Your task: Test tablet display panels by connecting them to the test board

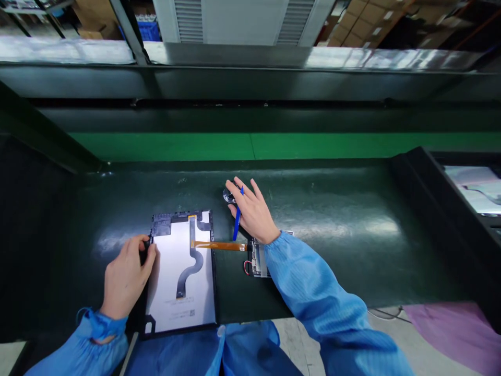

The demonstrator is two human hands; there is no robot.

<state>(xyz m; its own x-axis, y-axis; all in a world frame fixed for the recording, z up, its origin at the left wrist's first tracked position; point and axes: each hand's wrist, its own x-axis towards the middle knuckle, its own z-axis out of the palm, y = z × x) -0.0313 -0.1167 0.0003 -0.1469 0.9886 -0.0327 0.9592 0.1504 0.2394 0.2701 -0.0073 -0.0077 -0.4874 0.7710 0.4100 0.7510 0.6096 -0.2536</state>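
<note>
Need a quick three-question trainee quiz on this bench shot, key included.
1. What does the right hand hold?
A) Red screwdriver
B) Blue stick
C) Yellow brush

2. True or false: the left hand is at the left edge of the white-backed panel.

3. Fill in: the ____ ribbon reaches from the panel to a board partly hidden by the right sleeve.

Key: 1. B; 2. true; 3. orange.

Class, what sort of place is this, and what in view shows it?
Probably an electronics assembly or repair workshop: a display panel with an orange flat cable lies on a dark green bench, and cardboard boxes are stacked beyond it.
</note>
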